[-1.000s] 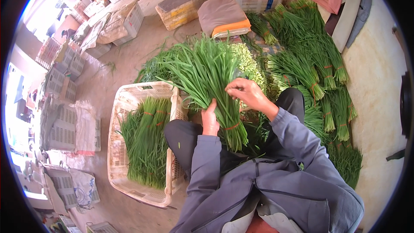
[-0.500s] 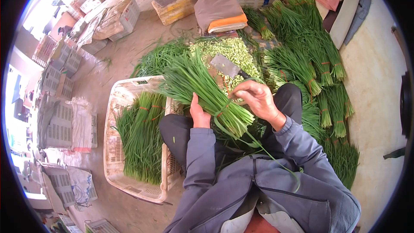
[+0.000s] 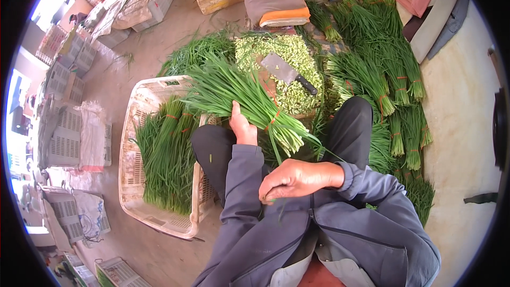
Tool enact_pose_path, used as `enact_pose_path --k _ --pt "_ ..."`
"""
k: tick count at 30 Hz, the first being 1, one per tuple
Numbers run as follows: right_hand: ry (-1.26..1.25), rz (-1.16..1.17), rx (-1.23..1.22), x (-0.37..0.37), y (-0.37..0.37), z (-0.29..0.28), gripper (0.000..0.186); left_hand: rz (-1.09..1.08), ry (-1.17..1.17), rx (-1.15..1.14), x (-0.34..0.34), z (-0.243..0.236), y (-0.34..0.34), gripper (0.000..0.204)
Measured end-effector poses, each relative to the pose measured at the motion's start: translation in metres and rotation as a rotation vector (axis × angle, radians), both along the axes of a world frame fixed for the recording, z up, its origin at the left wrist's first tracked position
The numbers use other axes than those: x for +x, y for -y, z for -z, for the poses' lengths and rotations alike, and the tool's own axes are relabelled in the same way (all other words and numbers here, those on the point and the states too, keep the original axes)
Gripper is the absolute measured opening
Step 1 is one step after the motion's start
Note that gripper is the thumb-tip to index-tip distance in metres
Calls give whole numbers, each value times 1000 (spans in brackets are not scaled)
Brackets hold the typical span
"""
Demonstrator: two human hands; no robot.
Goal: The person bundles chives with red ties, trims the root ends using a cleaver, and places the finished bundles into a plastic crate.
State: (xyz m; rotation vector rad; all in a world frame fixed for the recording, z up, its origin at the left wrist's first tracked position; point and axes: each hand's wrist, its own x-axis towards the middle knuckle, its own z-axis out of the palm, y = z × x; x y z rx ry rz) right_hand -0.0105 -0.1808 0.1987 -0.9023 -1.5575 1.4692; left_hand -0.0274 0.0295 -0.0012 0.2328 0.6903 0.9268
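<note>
- Head view: the bundle [image 3: 243,94] is supported by the left hand [image 3: 243,126], the nearer one; its fingers are hidden, their state cannot be told.
- Its long axis is slanted, cut ends rightward.
- By the right hand's [image 3: 297,179] fingers a leaf [image 3: 271,201] seems pinched; the bundle is placed ahead of them.

Place: produce-packing workroom | signs: banded green bundles [image 3: 372,37] heaped beside a pale wall [image 3: 454,143] | cleaver [image 3: 280,68] lying on cut stalk ends [image 3: 295,98] | slatted plastic crates [image 3: 65,134] along the left side, more stacked at the far end | bare floor [image 3: 151,53] strewn with leaf scraps [image 3: 128,59]
</note>
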Motion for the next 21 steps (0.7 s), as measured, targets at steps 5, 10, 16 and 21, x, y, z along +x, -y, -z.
enact_pose_path --k 5,10,16,21 --pt "652 234 -199 40 20 77 40 -39 18 34 -3 -21 0 42" --pt "847 828 -292 58 10 119 42 -30 39 76 -5 -25 1 41" --pt "1126 1074 4 57 -18 103 82 -3 54 113 -7 -14 -1 41" --pt "1282 671 -143 67 -32 116 63 -93 -87 203 -3 -15 3 44"
